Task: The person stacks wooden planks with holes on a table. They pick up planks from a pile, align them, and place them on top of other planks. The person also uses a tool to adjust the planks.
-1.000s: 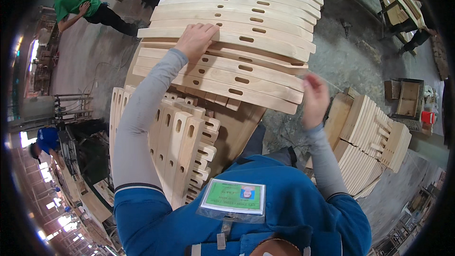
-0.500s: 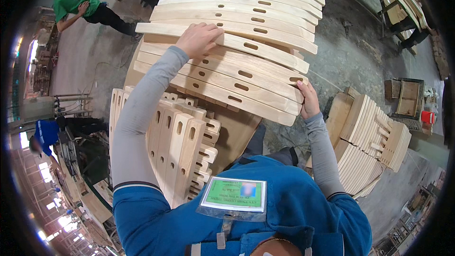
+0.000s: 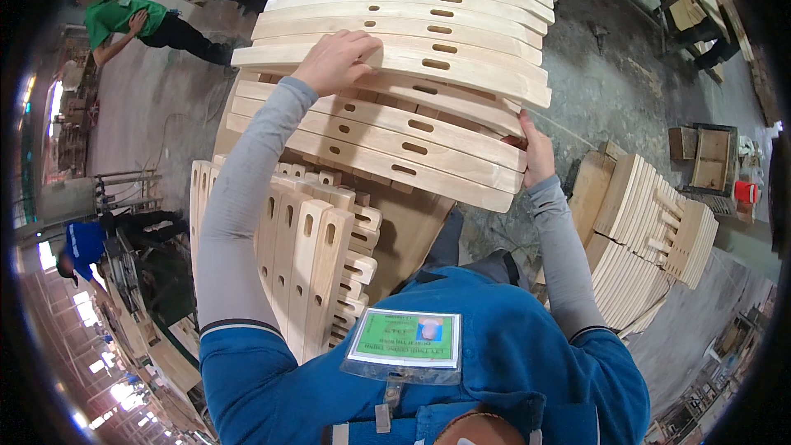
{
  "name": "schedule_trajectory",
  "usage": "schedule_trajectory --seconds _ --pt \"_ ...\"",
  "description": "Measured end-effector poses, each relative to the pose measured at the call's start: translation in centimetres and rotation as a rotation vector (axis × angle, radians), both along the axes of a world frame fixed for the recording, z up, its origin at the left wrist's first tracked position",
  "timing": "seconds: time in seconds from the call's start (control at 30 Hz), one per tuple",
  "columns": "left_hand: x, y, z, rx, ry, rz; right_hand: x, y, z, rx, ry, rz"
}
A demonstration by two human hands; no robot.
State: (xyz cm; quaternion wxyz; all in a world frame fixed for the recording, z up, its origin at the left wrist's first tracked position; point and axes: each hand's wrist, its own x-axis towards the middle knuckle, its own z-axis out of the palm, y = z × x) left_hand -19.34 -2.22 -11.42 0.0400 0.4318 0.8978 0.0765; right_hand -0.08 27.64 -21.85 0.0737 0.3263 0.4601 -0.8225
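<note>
Pale, gently curved wooden slats with oval slots lie side by side in front of me. My left hand is closed over the near edge of one slat, left of its middle. This slat lies against the far row. At the right, my right hand grips the end of the neighbouring slat, which sits at a slant under and beside the first. Several near slats lie closer to me. Both hands' undersides are hidden.
Slotted wooden pieces stand stacked at my near left. Another wood stack is on the right, with a wooden crate and a red container beyond it. A person in green stands far left; one in blue works lower left.
The slat under my left hand has shifted away from me, its right end now against the far row. My right hand has moved slightly farther off, from a nearer slat's end.
</note>
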Motion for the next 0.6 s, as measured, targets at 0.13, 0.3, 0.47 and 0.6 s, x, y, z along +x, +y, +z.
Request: schedule_trajectory --seconds 0.13,0.3,0.47,0.6 --pt "0.2 0.6 -0.4 -0.048 0.009 -0.053 0.6 -0.3 0.7 -0.182 0.206 0.039" --pt "1.0 1.1 -1.3 -0.048 0.015 -0.045 1.4 -1.0 0.1 -0.082 0.277 0.055" --pt "0.7 1.3 -1.2 0.021 -0.120 -0.026 1.4 -1.0 0.1 -0.051 0.132 -0.014" --pt "1.0 0.4 -2.3 0.079 -0.159 0.016 1.1 -0.9 0.4 -0.053 0.031 -0.021"
